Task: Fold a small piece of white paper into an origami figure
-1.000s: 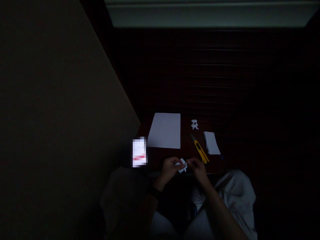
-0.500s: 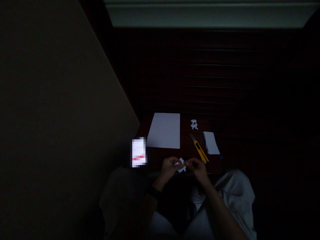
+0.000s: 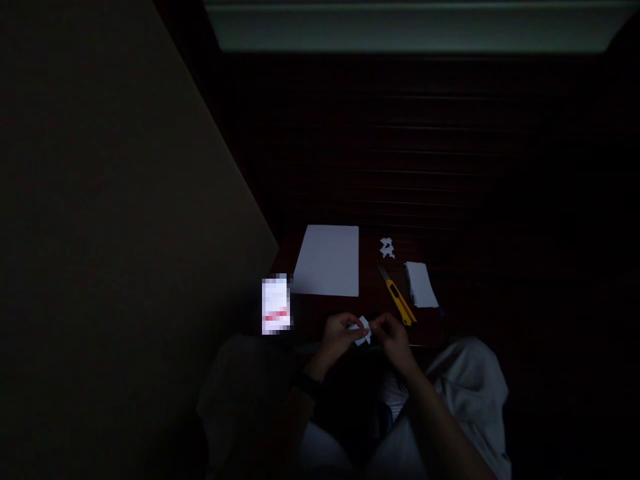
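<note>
The scene is very dark. My left hand (image 3: 339, 335) and my right hand (image 3: 394, 335) meet over the near edge of a small dark table (image 3: 370, 303), both pinched on a small folded white paper piece (image 3: 362, 331) held between them. A yellow utility knife (image 3: 399, 303) lies just beyond my right hand. A white sheet of paper (image 3: 327, 261) lies flat beyond my left hand.
A small crumpled or folded paper shape (image 3: 387, 248) sits at the table's far side. A stack of white paper strips (image 3: 421, 285) lies right of the knife. A lit, blurred screen (image 3: 276, 305) stands at the table's left edge. A large tan panel (image 3: 115, 233) fills the left.
Both hands stay on the small paper piece with slight finger shifts; the view has drifted a little.
</note>
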### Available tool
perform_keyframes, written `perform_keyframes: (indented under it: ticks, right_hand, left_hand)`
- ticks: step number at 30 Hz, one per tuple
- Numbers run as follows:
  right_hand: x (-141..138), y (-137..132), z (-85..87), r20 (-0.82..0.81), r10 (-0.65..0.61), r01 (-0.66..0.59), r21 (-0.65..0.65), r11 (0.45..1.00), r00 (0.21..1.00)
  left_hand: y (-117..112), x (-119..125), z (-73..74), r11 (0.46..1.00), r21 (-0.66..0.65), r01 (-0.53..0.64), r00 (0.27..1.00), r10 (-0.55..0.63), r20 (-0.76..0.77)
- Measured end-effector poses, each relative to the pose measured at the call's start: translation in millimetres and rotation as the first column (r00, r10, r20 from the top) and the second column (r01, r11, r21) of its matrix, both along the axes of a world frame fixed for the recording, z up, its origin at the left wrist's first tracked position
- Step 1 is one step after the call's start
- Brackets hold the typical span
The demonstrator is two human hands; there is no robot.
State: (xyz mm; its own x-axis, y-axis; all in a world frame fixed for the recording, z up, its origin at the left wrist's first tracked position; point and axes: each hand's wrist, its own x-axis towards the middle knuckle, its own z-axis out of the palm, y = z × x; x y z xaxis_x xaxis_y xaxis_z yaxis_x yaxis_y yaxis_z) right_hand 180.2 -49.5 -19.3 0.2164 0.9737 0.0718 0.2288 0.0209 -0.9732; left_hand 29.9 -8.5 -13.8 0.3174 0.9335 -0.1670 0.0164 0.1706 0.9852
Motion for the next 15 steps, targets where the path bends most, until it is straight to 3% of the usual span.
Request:
perform_keyframes:
  ticks: [6, 15]
  right_hand:
    - [0, 0, 3.4, -0.012, 0.017, -0.017, 0.0, 1.0, 1.0]
    - [1, 4, 0.1, -0.243, 0.064, -0.077, -0.045, 0.996, 0.968]
  left_hand:
    - [1, -1, 2.3, 0.999, -0.032, -0.004, 1.0, 0.004, 0.02]
    - [1, -2, 10.7, 0.999, -0.014, 0.032, 0.998, -0.031, 0.061]
